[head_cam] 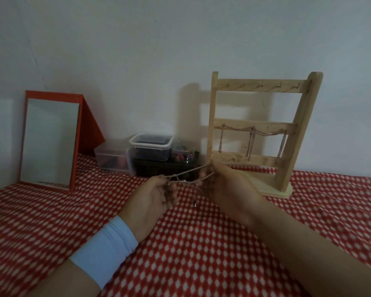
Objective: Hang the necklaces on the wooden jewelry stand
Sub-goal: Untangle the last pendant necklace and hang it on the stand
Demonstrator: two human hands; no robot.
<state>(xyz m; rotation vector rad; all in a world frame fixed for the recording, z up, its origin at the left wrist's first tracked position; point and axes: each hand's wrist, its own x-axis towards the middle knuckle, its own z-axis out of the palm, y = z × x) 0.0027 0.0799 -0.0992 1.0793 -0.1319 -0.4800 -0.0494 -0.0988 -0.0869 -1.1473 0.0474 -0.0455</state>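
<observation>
Pinching one necklace (187, 177) stretched between them, left hand (152, 199) and right hand (230, 189) sit at 7 o'clock of one three-bar wooden stand (287, 146). Chains (252, 138) drape from three points on its middle bar. One mirror (49, 140) leans at 9 o'clock.

The left hand (152, 198) and the right hand (227, 185) each pinch a thin necklace (187, 171), pulled between them above the red spotted cloth (180, 254). Just behind, the wooden stand (259, 86) has chains (252, 142) hanging on it.
</observation>
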